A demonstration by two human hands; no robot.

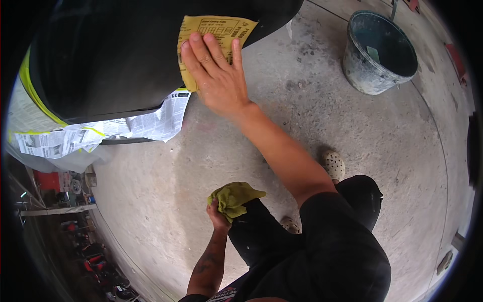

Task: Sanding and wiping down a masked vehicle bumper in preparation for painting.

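Rough concrete floor in this garage, all pitted and stained, darker in patches. The big curved panel at upper left is smooth, dark and a bit dull, with crinkly newspaper under its lower edge and bright yellow tape along the side. The sandpaper sheet lies on the panel near its right end, yellow-backed, printed, thin, edges poking out past the fingers. Scuffed round bucket off to the right, something small and pale green inside. Red and black clutter at lower left, too blurry to make out.

The right arm stretches up and across, right hand flat on the sheet, fingers out straight, little finger splayed. The left hand sits low by the knee, gripping a bunched olive cloth that hides most of its fingers.
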